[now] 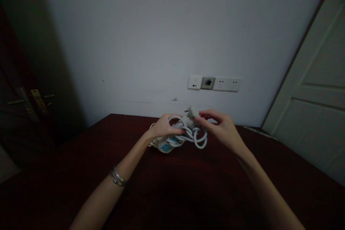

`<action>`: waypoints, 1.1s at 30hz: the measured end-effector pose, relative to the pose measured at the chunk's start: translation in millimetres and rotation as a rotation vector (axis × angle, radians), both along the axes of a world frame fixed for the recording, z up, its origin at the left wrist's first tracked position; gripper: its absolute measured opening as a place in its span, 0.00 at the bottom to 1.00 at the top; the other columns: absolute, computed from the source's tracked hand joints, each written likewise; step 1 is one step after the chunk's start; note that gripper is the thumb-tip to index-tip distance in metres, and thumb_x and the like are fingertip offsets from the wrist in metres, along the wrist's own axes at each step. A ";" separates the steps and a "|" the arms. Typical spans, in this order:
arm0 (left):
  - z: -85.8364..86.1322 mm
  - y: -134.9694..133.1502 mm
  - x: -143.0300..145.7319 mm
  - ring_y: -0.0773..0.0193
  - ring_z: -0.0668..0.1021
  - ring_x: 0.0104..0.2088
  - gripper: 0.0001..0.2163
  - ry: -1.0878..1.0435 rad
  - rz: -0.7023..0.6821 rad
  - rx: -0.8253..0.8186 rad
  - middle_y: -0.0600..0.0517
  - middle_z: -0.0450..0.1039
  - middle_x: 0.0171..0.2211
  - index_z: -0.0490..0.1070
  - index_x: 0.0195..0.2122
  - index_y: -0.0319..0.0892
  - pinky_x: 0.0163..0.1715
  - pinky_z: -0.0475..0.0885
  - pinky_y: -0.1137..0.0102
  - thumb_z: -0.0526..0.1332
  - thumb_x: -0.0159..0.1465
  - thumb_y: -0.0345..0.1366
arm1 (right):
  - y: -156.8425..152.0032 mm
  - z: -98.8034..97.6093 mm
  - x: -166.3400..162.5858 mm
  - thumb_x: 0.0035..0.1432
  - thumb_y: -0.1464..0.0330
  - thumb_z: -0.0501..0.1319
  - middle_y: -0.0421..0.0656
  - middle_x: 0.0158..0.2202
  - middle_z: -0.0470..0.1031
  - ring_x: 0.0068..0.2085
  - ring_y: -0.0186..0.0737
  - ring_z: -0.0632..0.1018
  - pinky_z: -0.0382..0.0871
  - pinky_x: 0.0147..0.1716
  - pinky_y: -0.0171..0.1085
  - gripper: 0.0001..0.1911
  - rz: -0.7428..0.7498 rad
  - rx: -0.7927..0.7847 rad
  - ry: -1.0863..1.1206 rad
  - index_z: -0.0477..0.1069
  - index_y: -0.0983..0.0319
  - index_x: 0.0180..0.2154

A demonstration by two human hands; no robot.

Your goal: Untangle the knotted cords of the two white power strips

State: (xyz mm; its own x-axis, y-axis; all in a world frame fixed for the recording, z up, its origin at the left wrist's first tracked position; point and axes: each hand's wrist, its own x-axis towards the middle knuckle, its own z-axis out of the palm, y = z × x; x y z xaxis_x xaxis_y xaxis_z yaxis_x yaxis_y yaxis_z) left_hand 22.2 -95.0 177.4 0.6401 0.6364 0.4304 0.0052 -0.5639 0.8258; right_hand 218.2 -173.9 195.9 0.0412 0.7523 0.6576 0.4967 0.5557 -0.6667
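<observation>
A white power strip (165, 147) with blue socket faces is in front of me, above the dark red table. Its white cord (199, 146) is looped and tangled around its far end. My left hand (165, 126) is closed around the strip and part of the cord, thumb on top. Between the thumb and fingers of my right hand (217, 124) is the white plug (192, 111), its metal prongs pointing left. Behind my left hand, a cream-coloured cord or second strip (153, 143) shows in part; most of it is hidden.
The dark red table (172, 194) stands against a pale wall (134, 43). Wall sockets (226, 84) sit in a row above the table's back edge. A white panelled door (318, 90) is at the right. A dark door with a brass handle (39, 100) is at the left.
</observation>
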 end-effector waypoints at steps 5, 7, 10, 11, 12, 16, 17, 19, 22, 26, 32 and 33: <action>0.8 1.1 -2.2 0.63 0.74 0.35 0.18 0.007 0.010 0.018 0.48 0.75 0.35 0.74 0.40 0.37 0.38 0.69 0.68 0.68 0.46 0.33 | 1.0 -0.6 2.1 0.48 0.59 0.65 0.46 0.38 0.70 0.40 0.40 0.73 0.71 0.36 0.38 0.13 0.124 0.038 0.007 0.74 0.62 0.33; 0.0 3.7 -3.7 0.64 0.74 0.35 0.18 0.002 0.015 0.015 0.48 0.74 0.34 0.74 0.39 0.37 0.39 0.69 0.67 0.68 0.46 0.33 | 1.0 0.1 4.3 0.48 0.60 0.65 0.45 0.39 0.70 0.43 0.41 0.73 0.71 0.38 0.38 0.12 0.165 0.041 0.028 0.73 0.61 0.32; -1.0 7.7 -5.8 0.63 0.74 0.35 0.17 -0.030 0.028 0.013 0.49 0.74 0.34 0.74 0.38 0.37 0.40 0.69 0.66 0.68 0.46 0.34 | 0.2 2.2 7.3 0.49 0.61 0.64 0.45 0.39 0.71 0.44 0.40 0.73 0.69 0.43 0.40 0.10 0.187 0.044 -0.010 0.74 0.61 0.31; -1.1 8.6 -6.3 0.63 0.74 0.35 0.17 -0.041 0.034 0.011 0.49 0.74 0.34 0.74 0.38 0.37 0.40 0.69 0.66 0.69 0.45 0.35 | -0.2 2.9 7.9 0.50 0.61 0.64 0.45 0.39 0.71 0.43 0.40 0.73 0.69 0.44 0.41 0.10 0.183 0.044 -0.038 0.74 0.61 0.30; -1.1 9.1 -6.6 0.63 0.74 0.35 0.18 -0.049 0.040 0.011 0.48 0.75 0.34 0.74 0.38 0.37 0.40 0.69 0.65 0.69 0.45 0.35 | -0.6 3.6 8.4 0.50 0.60 0.63 0.45 0.39 0.71 0.43 0.40 0.73 0.68 0.45 0.42 0.10 0.175 0.044 -0.066 0.74 0.61 0.30; -0.3 8.4 -6.2 0.61 0.75 0.36 0.15 -0.078 0.055 0.011 0.47 0.75 0.34 0.74 0.35 0.36 0.41 0.69 0.64 0.68 0.46 0.36 | -1.1 4.6 7.9 0.49 0.59 0.64 0.45 0.37 0.72 0.39 0.39 0.74 0.70 0.42 0.41 0.12 0.158 0.014 -0.032 0.72 0.61 0.30; -0.3 8.0 -6.0 0.60 0.75 0.36 0.15 -0.088 0.057 0.010 0.47 0.75 0.34 0.74 0.35 0.36 0.41 0.69 0.64 0.67 0.46 0.36 | -1.2 4.6 7.3 0.49 0.58 0.64 0.44 0.36 0.72 0.38 0.39 0.75 0.71 0.39 0.40 0.13 0.172 -0.024 0.009 0.72 0.61 0.31; -0.8 7.5 -5.5 0.60 0.76 0.36 0.14 -0.106 0.070 0.013 0.46 0.76 0.34 0.74 0.34 0.36 0.41 0.69 0.65 0.67 0.47 0.36 | -1.8 4.8 5.6 0.47 0.57 0.65 0.43 0.32 0.73 0.33 0.38 0.76 0.71 0.33 0.37 0.16 0.210 -0.116 0.081 0.70 0.62 0.32; -2.4 8.1 -5.0 0.60 0.76 0.36 0.15 -0.132 0.089 0.021 0.46 0.76 0.35 0.74 0.35 0.36 0.41 0.69 0.65 0.68 0.47 0.36 | -4.3 6.6 2.6 0.47 0.56 0.65 0.42 0.29 0.74 0.29 0.36 0.76 0.70 0.27 0.34 0.17 0.226 -0.207 0.134 0.70 0.62 0.34; -4.6 10.3 -5.8 0.60 0.76 0.36 0.14 -0.172 0.071 -0.023 0.46 0.76 0.34 0.73 0.34 0.36 0.40 0.69 0.66 0.68 0.47 0.36 | -8.1 9.6 0.4 0.48 0.57 0.64 0.44 0.37 0.76 0.34 0.37 0.77 0.73 0.30 0.35 0.17 0.255 -0.241 0.194 0.74 0.61 0.38; -5.3 11.0 -6.5 0.61 0.76 0.34 0.14 -0.244 0.062 -0.079 0.47 0.76 0.33 0.72 0.31 0.35 0.37 0.70 0.68 0.69 0.46 0.37 | -5.3 5.9 3.2 0.49 0.61 0.64 0.44 0.40 0.77 0.39 0.40 0.77 0.73 0.39 0.41 0.19 0.392 -0.280 0.260 0.74 0.59 0.44; -5.4 10.9 -6.1 0.61 0.76 0.33 0.15 -0.257 0.062 -0.092 0.47 0.76 0.32 0.72 0.31 0.35 0.37 0.70 0.68 0.70 0.45 0.38 | -4.2 4.9 3.7 0.49 0.62 0.65 0.44 0.40 0.77 0.40 0.40 0.77 0.73 0.40 0.41 0.19 0.415 -0.274 0.269 0.73 0.59 0.44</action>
State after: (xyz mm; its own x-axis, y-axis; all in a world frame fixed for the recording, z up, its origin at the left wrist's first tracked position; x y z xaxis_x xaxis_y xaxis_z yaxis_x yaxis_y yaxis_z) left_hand 16.1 -84.1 172.0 0.4763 0.7150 0.5117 -0.1786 -0.4912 0.8526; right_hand 221.9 -178.0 200.8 -0.1555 0.8830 0.4429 0.0662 0.4567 -0.8872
